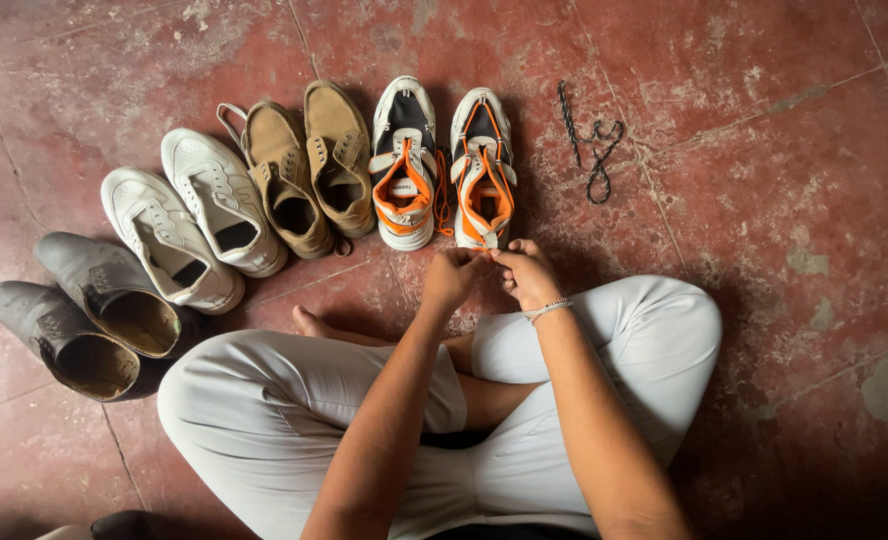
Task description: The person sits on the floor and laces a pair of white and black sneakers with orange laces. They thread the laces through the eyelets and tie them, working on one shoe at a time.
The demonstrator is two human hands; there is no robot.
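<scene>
Both hands [489, 272] pinch laces; orange sneaker [482, 170] toe pts away.

Seated cross-legged on a red floor [764, 120], the left hand [451, 278] and right hand [527, 273] pinch the orange lace [488, 246] of the right-hand sneaker [482, 165]; a dark loose lace [594, 150] lies apart.

— Where do we have our hands? 
— Our left hand [451, 275] and right hand [526, 272] meet just before the near end of the rightmost sneaker [483, 170]. 
— And beside it? 
— Its mate [404, 165] touches its left side; then come the suede pair [309, 170], the low pair [196, 228] and the leather pair [89, 315], curving leftward towards us. A loose lace [592, 140] lies to the right, apart.
</scene>
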